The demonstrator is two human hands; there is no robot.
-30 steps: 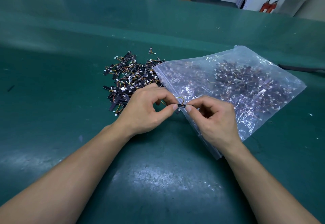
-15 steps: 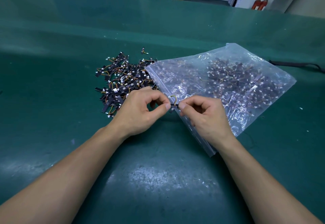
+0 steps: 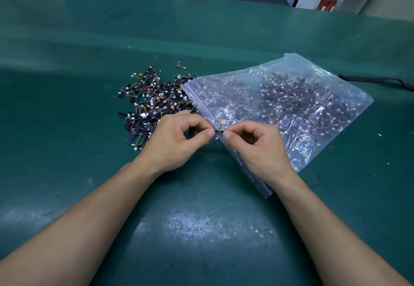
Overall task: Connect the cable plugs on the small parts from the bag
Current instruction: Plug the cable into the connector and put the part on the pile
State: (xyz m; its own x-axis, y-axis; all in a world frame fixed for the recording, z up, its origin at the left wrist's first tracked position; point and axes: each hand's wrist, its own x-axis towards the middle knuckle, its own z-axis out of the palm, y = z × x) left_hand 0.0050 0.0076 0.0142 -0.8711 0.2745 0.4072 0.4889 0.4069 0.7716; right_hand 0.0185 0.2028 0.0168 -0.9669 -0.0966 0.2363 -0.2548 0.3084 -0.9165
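At frame centre, left hand and right hand still pinch the small black part, its yellow wire looped upward.

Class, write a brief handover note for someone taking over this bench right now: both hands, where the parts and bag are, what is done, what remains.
Left hand: pinches one end of a small part with thumb and forefinger.
Right hand: pinches its other end.
Bag: clear, lying on the green table, many parts inside.
Pile: loose parts on the table beside the bag's mouth, on its left.
Done: cannot tell whether the held plug is seated; too small.
To do: finish this part, then those in the bag.
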